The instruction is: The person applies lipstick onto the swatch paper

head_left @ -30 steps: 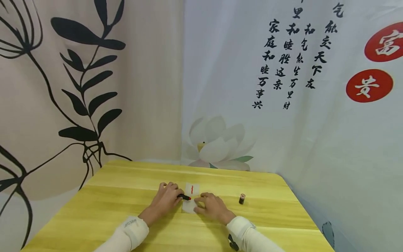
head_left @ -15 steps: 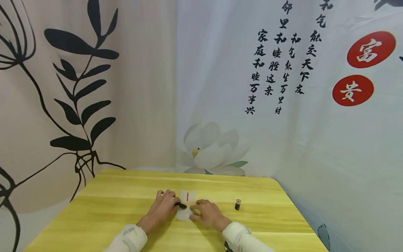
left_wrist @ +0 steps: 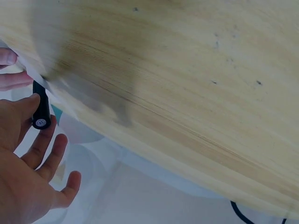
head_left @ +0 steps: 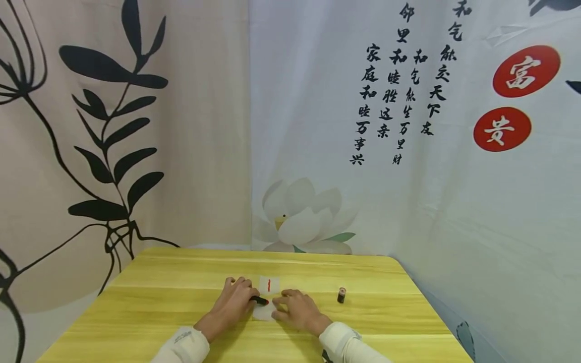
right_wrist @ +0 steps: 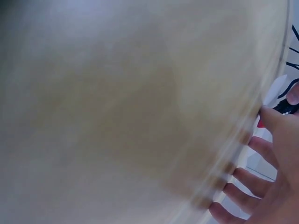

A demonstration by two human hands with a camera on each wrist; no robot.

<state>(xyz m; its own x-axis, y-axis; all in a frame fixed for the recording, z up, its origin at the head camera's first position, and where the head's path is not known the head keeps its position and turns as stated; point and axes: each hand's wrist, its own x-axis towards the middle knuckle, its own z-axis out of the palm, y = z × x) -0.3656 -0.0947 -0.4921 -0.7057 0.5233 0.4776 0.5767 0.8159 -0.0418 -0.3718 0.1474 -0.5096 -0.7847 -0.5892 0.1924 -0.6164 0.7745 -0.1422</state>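
My left hand pinches a black lipstick between thumb and fingers. Its red tip points right, at the upper part of a white piece of paper; contact cannot be made out. Across from it, my right hand rests its fingertips at the right side of that paper, fingers spread and slightly bent. Just beyond lies another white piece of paper bearing a wavy red stroke. In the left wrist view, a round white label marks the lipstick's base.
A small black cylinder with a pinkish top stands upright to the right of the hands. The yellow wood-grain table ends at a far edge before a printed cloth backdrop. Something dark sits beside the right sleeve.
The head view has shifted, lowering the table in the picture. Both hands and the lipstick keep nearly the same position over the papers.
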